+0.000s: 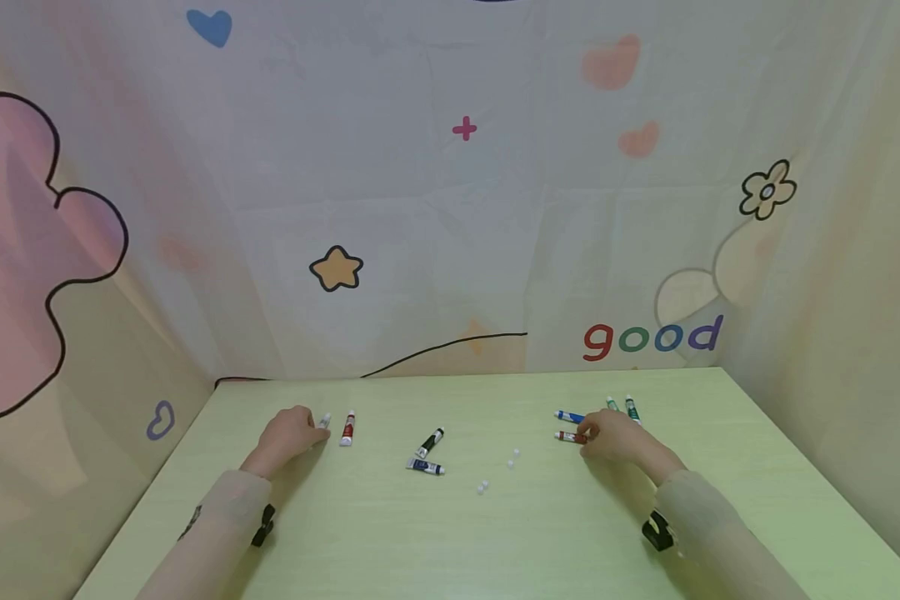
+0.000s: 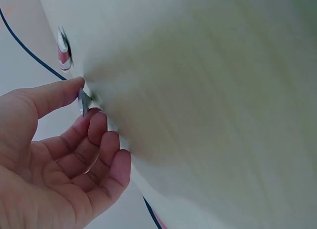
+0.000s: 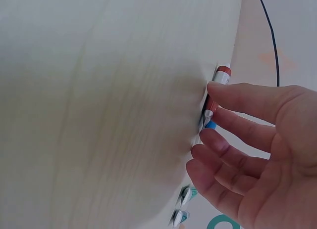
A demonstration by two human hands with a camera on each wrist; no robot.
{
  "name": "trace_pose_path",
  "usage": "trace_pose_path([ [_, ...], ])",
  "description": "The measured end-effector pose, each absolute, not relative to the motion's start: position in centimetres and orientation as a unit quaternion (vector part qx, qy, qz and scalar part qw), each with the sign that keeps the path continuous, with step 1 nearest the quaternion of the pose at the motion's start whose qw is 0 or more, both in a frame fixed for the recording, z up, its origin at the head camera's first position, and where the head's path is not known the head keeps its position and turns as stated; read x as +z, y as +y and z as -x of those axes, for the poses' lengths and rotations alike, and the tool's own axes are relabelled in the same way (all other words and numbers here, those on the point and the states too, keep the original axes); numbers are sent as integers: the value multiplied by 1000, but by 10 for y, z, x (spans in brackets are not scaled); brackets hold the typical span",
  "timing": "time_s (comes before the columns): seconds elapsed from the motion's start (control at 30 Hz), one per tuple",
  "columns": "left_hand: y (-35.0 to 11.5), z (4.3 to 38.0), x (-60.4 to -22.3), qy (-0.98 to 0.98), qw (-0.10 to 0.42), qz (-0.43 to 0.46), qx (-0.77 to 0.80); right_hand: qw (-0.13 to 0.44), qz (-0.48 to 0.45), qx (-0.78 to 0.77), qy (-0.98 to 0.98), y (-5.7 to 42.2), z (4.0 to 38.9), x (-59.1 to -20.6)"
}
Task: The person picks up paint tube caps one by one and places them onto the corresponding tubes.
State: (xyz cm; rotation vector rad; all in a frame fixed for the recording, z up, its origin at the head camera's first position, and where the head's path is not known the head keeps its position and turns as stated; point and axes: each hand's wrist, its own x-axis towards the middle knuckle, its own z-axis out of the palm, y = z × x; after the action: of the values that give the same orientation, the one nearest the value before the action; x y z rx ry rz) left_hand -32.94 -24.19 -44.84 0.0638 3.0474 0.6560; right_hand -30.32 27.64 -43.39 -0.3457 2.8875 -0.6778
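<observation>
My left hand (image 1: 291, 433) pinches a small white paint tube (image 1: 325, 421) between thumb and fingertips at the table's left side. In the left wrist view, the tube's flat silver end (image 2: 84, 102) shows between them. A red paint tube (image 1: 348, 428) lies just right of that hand. On the right side, my right hand (image 1: 617, 435) pinches a red-capped paint tube (image 3: 223, 75) by thumb and index finger, its other fingers loosely curled. Close by lie a blue tube (image 1: 568, 417) and two green tubes (image 1: 632, 407), partly hidden by the hand.
Mid-table lie a black paint tube (image 1: 431, 442) and a dark blue one (image 1: 426, 467), close together. Several tiny white pieces (image 1: 483, 484) are scattered to their right. A printed curtain (image 1: 420, 208) hangs behind the pale table (image 1: 390, 550).
</observation>
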Motion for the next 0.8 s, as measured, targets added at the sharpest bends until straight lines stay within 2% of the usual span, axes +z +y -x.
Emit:
trace_pose_path([
  [0.8, -232, 333, -450, 974, 17, -22, 224, 84, 109, -238, 962, 276, 307, -434],
])
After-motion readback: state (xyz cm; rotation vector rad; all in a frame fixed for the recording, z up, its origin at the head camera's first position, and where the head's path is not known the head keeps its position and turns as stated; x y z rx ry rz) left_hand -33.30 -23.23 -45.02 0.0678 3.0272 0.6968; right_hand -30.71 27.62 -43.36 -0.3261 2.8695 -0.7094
